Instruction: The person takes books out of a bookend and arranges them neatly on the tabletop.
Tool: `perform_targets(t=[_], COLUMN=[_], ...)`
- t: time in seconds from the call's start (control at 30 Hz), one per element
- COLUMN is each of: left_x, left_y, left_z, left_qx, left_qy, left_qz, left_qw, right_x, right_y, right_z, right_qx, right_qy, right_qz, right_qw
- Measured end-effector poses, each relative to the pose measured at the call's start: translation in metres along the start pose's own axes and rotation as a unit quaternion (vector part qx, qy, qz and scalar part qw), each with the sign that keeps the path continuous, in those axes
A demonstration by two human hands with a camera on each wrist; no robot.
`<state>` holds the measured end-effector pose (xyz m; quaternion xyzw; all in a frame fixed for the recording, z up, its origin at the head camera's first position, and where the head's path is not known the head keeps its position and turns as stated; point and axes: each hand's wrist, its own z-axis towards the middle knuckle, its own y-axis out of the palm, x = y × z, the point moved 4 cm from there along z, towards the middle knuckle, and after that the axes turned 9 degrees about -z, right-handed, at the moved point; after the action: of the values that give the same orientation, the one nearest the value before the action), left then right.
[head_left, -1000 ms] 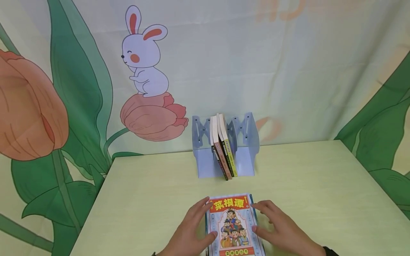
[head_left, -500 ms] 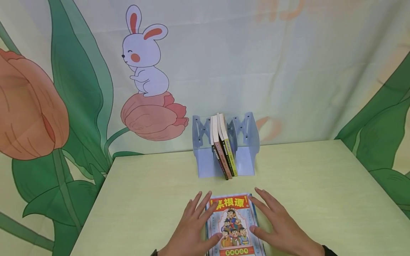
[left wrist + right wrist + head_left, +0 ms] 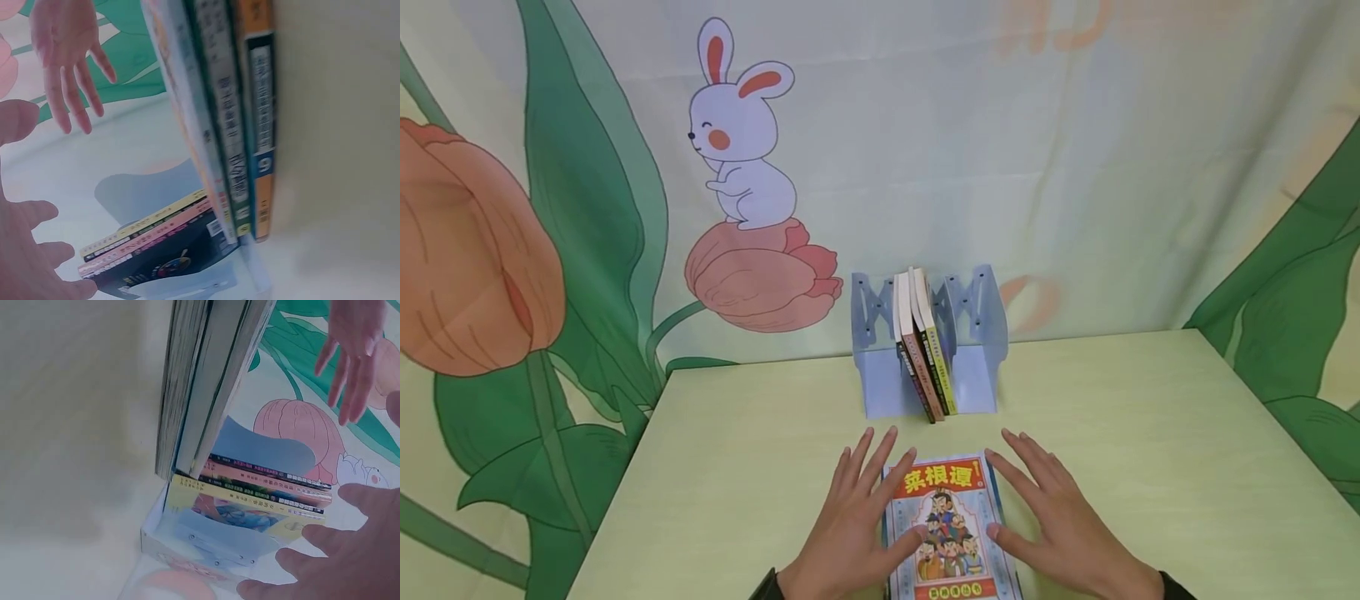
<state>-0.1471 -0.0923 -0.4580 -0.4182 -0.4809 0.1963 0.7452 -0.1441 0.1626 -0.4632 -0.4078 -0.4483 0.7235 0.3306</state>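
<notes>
A stack of books lies flat on the table, topped by a comic-style book [image 3: 951, 517] with a red title band and cartoon figures on its cover. Three spines of the stack [image 3: 231, 125] show in the left wrist view, and the page edges [image 3: 206, 387] in the right wrist view. My left hand [image 3: 853, 525] is spread over the left side of the top book, fingers straight. On the other side my right hand [image 3: 1067, 525] is spread likewise, its thumb over the cover. Neither hand grips anything; both wrist views show the hands raised apart from the stack.
Behind the stack stands a blue bookend rack [image 3: 973, 379] holding several thin upright books [image 3: 922, 358] that lean to one side. The pale table [image 3: 737, 467] meets a printed curtain [image 3: 925, 167] with a rabbit and tulips at its back edge.
Both hands have lifted from the sides of the top book and moved slightly forward, with fingers straightening and spreading. The books and rack stay in place.
</notes>
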Motion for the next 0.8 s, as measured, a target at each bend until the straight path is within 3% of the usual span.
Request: perform_targets(t=[0.13,0.33,0.8], left_x=[0.004,0.008,0.008], left_y=[-0.003,-0.005,-0.02], left_z=[0.008,0.016,0.044], left_qx=[0.019,0.052,0.117], left_qy=[0.015,0.044,0.046], left_qz=[0.008,0.013,-0.037], left_qw=[0.9997,0.9976,0.9914], right_x=[0.0,0.001,-0.002], right_y=[-0.002,-0.005,-0.004], right_z=[0.001,0.002,0.005], right_qx=[0.027,0.025,0.022], right_qy=[-0.019,-0.025,-0.029], right_qz=[-0.01,-0.012,-0.004], right_qw=[0.999,0.999,0.999])
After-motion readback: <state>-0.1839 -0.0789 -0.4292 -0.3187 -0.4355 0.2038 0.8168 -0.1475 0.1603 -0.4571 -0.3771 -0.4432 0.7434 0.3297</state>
